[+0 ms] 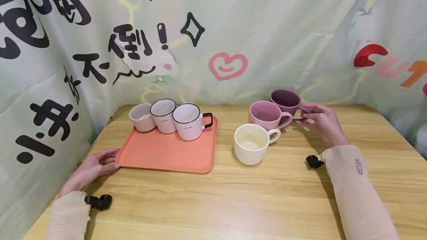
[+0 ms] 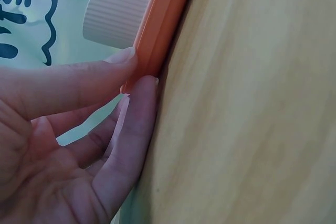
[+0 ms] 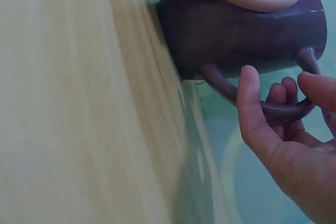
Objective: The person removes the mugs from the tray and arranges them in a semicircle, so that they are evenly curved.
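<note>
My left hand (image 1: 95, 166) pinches the near left corner of an orange tray (image 1: 160, 156), thumb above the rim and fingers below, as the left wrist view shows. Along the tray's back stand a plain whitish cup (image 1: 143, 121) and two white mugs with black rims, a middle one (image 1: 165, 123) and a right one (image 1: 188, 130) with a black handle. At the back right, my right hand (image 1: 323, 121) holds the handle (image 3: 283, 111) of a dark purple mug (image 3: 231, 38), fingers curled around it. The mug stands upright behind a pink mug (image 1: 265, 116).
A cream mug (image 1: 251, 151) stands in front of the pink one, its handle toward the right. All of this is on a wooden table (image 1: 253, 203). A printed curtain (image 1: 267, 29) hangs close behind the table and along its left side.
</note>
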`<state>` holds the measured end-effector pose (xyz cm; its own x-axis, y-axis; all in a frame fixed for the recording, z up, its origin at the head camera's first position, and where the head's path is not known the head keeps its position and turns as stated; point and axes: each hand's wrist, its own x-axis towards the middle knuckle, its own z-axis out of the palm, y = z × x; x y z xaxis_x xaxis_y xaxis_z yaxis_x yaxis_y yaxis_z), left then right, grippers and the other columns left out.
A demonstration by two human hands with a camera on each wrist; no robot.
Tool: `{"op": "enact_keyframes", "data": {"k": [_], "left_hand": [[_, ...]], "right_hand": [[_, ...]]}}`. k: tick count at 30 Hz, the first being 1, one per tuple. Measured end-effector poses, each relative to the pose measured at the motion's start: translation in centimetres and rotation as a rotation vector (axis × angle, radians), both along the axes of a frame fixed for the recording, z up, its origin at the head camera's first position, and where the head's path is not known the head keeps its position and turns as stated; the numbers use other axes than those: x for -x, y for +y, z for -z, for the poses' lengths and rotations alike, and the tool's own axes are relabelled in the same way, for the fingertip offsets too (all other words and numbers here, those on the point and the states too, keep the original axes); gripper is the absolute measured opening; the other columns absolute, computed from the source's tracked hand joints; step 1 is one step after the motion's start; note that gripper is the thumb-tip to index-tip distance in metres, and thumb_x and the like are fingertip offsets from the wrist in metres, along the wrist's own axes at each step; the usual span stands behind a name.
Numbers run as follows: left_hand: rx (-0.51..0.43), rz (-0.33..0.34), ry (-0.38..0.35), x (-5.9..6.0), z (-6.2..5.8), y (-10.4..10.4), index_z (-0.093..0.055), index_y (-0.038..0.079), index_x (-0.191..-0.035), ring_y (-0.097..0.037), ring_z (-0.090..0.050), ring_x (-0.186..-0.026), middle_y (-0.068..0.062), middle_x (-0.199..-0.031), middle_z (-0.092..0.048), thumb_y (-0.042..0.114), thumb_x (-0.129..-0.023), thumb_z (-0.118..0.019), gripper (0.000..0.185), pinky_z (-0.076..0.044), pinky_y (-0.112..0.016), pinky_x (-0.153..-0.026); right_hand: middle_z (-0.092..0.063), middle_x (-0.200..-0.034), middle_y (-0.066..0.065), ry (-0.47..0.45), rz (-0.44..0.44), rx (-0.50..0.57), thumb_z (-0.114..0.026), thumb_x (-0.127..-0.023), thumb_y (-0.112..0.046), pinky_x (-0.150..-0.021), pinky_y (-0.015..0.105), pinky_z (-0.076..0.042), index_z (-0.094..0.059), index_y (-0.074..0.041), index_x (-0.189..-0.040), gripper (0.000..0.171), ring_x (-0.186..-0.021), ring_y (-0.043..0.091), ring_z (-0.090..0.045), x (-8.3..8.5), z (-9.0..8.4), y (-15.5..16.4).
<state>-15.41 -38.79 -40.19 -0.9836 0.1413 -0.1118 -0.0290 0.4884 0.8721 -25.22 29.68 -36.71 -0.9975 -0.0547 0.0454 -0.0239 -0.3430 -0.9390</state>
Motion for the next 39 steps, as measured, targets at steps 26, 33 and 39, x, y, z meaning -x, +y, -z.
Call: {"op": "enact_keyframes", "data": {"k": [26, 33, 39], "left_hand": [[0.012, -0.008, 0.047, -0.6, 0.1, -0.7, -0.035, -0.019, -0.145, 0.005, -0.061, -0.099, -0.020, -0.129, -0.062, 0.003, -0.095, -0.070, 0.065, -0.054, -0.018, -0.081], [0.022, -0.006, 0.032, -0.4, 0.0, -0.3, -0.035, -0.018, -0.146, 0.005, -0.060, -0.100, -0.034, -0.136, -0.053, 0.006, -0.095, -0.071, 0.067, -0.053, -0.018, -0.082], [0.020, 0.005, 0.046, -0.1, 0.2, 0.0, -0.036, -0.020, -0.144, 0.004, -0.062, -0.099, -0.036, -0.135, -0.053, 0.004, -0.095, -0.070, 0.064, -0.053, -0.018, -0.081]], "right_hand": [[-0.069, -0.097, -0.007, -0.032, 0.104, -0.143, -0.040, -0.102, 0.012, -0.081, 0.024, -0.058, -0.074, -0.027, -0.099, 0.052, -0.091, 0.010, -0.058, 1.2, -0.2, -1.4], [-0.072, -0.095, -0.005, -0.008, 0.072, -0.117, -0.042, -0.101, 0.013, -0.077, 0.025, -0.058, -0.076, -0.025, -0.099, 0.051, -0.087, 0.009, -0.062, 0.5, -0.1, -0.9], [-0.069, -0.105, -0.008, 0.042, 0.007, -0.208, -0.050, -0.103, 0.004, -0.081, 0.023, -0.057, -0.065, -0.023, -0.116, 0.033, -0.095, 0.009, -0.061, 0.3, 0.1, 0.4]]}}
